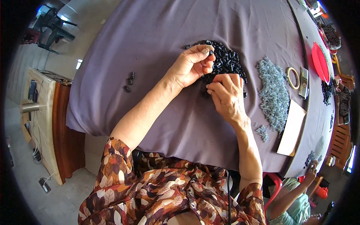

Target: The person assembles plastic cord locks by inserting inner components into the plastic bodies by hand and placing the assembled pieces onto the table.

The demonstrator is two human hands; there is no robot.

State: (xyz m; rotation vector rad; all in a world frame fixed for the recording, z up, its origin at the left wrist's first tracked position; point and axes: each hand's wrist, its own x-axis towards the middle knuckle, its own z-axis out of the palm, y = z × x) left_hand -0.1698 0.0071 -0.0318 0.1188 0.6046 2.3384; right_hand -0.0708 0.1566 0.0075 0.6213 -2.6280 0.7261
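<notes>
The left hand [188, 67] clamps its grip on a black piece [211, 52], the black pile [229, 61] likely close for reach; the grip of the right hand [228, 96] cannot be told.

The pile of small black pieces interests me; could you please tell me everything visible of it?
The pile holds short, roughly cylindrical black pieces, glossy and plastic-looking, lying loose at mixed angles on the purplish-grey cloth. The left hand and right hand partly hide its near side; contact is unclear.

There's a dark chair [54, 29] upper left, wooden cabinet [67, 127] nearer, power strip [44, 185] lower left, red basin [320, 62] far right!
</notes>
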